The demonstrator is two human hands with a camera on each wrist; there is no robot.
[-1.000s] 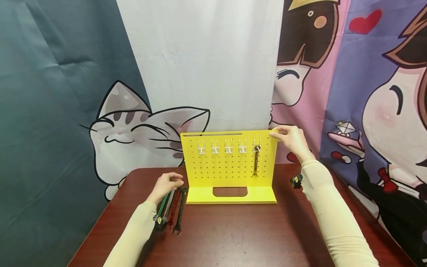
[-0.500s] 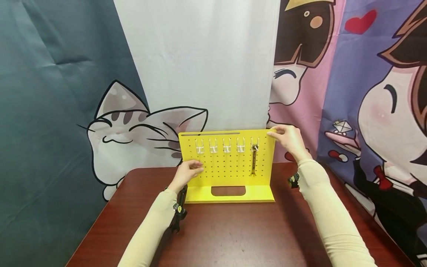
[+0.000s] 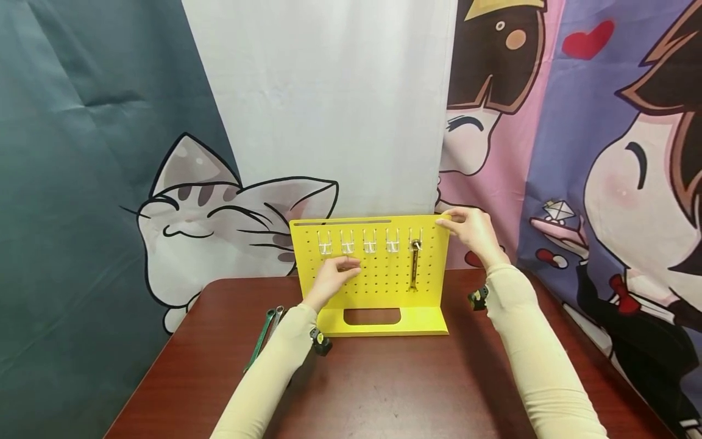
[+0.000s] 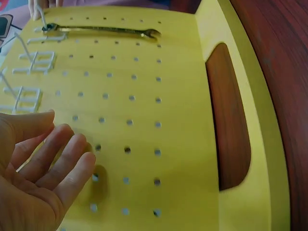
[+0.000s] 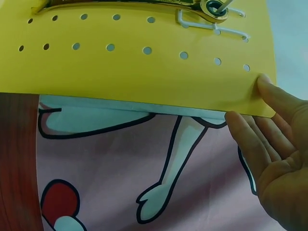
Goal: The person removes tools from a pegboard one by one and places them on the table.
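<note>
A yellow pegboard (image 3: 378, 291) stands upright on its base. My right hand (image 3: 470, 231) pinches its upper right corner, the thumb on the front face in the right wrist view. My left hand (image 3: 332, 279) is in front of the board, below the white wire hooks (image 3: 348, 242), its fingers loosely bent with nothing between them. A gold combination wrench (image 3: 414, 265) hangs by its ring end from the rightmost hook. On the table left of the board lie a green wrench (image 3: 260, 342) and a silver wrench (image 3: 276, 318), partly covered by the left sleeve.
The dark red wooden table (image 3: 384, 390) extends in front of and beside the board. A printed cartoon curtain (image 3: 351, 110) hangs close behind it. The base has an oblong cutout (image 3: 373, 316).
My left hand has moved from above the wrenches, right and up, to the front of the board. My right hand stays at the corner. The head view has shifted slightly.
</note>
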